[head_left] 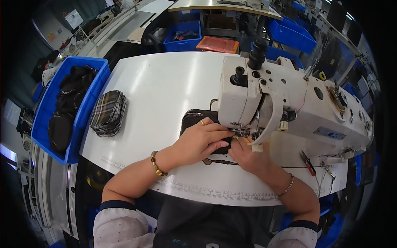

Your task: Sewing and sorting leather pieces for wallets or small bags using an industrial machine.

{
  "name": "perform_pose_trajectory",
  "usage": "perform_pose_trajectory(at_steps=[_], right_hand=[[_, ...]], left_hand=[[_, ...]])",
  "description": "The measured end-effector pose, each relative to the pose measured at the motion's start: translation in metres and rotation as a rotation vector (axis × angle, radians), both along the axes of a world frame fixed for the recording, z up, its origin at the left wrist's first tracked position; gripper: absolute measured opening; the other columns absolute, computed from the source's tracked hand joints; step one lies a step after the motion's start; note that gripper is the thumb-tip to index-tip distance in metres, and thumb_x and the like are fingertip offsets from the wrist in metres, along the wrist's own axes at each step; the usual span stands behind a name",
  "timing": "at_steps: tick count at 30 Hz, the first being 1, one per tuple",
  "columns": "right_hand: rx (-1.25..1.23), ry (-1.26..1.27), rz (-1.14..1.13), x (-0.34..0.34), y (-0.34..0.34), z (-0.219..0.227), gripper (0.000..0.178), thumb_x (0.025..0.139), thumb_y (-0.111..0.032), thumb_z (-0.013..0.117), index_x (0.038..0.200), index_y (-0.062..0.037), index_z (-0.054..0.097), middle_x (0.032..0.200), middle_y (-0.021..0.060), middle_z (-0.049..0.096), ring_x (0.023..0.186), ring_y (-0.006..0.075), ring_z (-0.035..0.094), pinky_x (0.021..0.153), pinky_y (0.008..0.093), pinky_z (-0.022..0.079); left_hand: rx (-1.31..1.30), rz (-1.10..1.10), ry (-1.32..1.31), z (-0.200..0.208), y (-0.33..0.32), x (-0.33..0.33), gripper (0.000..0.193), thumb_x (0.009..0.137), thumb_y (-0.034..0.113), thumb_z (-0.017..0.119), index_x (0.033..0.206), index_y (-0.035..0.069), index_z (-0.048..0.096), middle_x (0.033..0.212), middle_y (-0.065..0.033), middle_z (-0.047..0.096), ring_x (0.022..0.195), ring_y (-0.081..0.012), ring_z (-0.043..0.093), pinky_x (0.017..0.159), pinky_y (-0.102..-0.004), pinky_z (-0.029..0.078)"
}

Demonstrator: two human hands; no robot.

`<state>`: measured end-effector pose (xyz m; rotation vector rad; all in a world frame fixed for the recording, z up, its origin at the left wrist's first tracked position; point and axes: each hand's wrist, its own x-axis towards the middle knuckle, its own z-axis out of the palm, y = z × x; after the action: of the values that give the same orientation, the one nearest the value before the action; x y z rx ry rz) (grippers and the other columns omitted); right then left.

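A black zippered pouch (188,122) lies flat on the white table under the head of a white sewing machine (237,97). My left hand (202,140) rests over the pouch, fingers closed together and thumb tucked toward them, gripping the fabric close to the presser foot (242,131). From the other side my right hand (250,156) comes in, its bent fingers pinching the pouch's edge just below the needle area. Both sets of fingertips nearly meet there. Much of the pouch is hidden by my hands and the machine.
A stack of plaid fabric pieces (108,113) sits on the table's left, beside a blue bin (93,103) of black pouches. Red-handled snips (308,163) lie at the right. A printed ruler scale (198,190) runs along the near edge. More blue bins stand beyond the table.
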<state>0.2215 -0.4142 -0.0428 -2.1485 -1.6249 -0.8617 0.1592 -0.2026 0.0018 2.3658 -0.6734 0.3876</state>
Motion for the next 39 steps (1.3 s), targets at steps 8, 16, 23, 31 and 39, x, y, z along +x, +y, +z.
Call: perform_pose_trajectory(at_steps=[8, 16, 23, 31, 39], right_hand=[[-0.258, -0.104, -0.166, -0.025, -0.015, 0.016, 0.009, 0.077, -0.021, 0.07, 0.076, -0.0158, 0.063, 0.071, -0.0039, 0.05, 0.061, 0.0088, 0.053, 0.044, 0.0318, 0.035], [-0.251, 0.267, -0.11, -0.046, -0.012, 0.017, 0.033, 0.078, -0.016, 0.073, 0.109, -0.0037, 0.072, 0.059, -0.0003, 0.053, 0.045, 0.0153, 0.053, 0.04, 0.0318, 0.039], [-0.212, 0.258, -0.072, -0.047, -0.012, 0.019, 0.029, 0.077, -0.013, 0.072, 0.104, -0.0023, 0.074, 0.057, 0.0007, 0.054, 0.044, 0.0153, 0.054, 0.04, 0.0317, 0.04], [-0.224, 0.224, -0.087, -0.046, -0.012, 0.017, 0.025, 0.077, -0.012, 0.071, 0.1, -0.0029, 0.074, 0.056, 0.0006, 0.053, 0.043, 0.0153, 0.054, 0.039, 0.0313, 0.039], [-0.211, 0.185, -0.14, -0.024, -0.008, 0.004, 0.038, 0.081, -0.015, 0.069, 0.116, -0.0003, 0.07, 0.054, 0.0009, 0.055, 0.042, 0.0191, 0.055, 0.039, 0.0356, 0.042]], left_hand=[[-0.07, -0.021, 0.215, -0.005, 0.003, 0.004, 0.014, 0.088, 0.015, 0.071, 0.1, 0.009, 0.07, 0.101, -0.0052, 0.067, 0.091, -0.0274, 0.058, 0.084, -0.0351, 0.047], [0.015, -0.024, 0.174, -0.005, 0.005, 0.004, 0.015, 0.084, 0.017, 0.073, 0.097, 0.009, 0.071, 0.1, -0.0021, 0.068, 0.092, -0.026, 0.059, 0.08, -0.0343, 0.05], [0.137, -0.04, 0.088, -0.011, 0.002, 0.006, 0.015, 0.081, 0.019, 0.074, 0.094, 0.012, 0.073, 0.101, 0.0006, 0.066, 0.094, -0.0227, 0.059, 0.081, -0.0312, 0.052], [0.128, -0.057, 0.064, -0.013, 0.006, 0.007, 0.017, 0.078, 0.019, 0.077, 0.094, 0.013, 0.073, 0.101, 0.0009, 0.066, 0.099, -0.0238, 0.061, 0.083, -0.0319, 0.052], [0.031, -0.012, 0.064, -0.016, 0.012, 0.031, 0.019, 0.076, 0.019, 0.079, 0.092, 0.011, 0.075, 0.097, -0.003, 0.071, 0.103, -0.0285, 0.062, 0.089, -0.0372, 0.051]])
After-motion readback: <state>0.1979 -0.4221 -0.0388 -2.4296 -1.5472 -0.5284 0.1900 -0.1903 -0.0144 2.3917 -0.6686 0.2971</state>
